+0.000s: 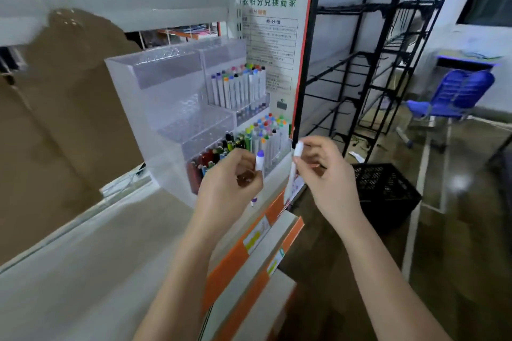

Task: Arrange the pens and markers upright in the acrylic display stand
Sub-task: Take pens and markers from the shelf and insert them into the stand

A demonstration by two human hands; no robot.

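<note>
Before the clear stand (155,83), the left hand (232,180) is gripping a purple-capped marker (259,160) upright, the right hand (324,171) pinching a white marker (295,163). Filled marker rows (238,86) are standing at twelve o'clock; a black crate (388,191) is sitting at three o'clock, cardboard (63,108) leaning at nine.

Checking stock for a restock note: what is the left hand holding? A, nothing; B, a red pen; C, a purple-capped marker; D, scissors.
C: the left hand grips a white marker with a purple cap, in front of the stand.
</note>
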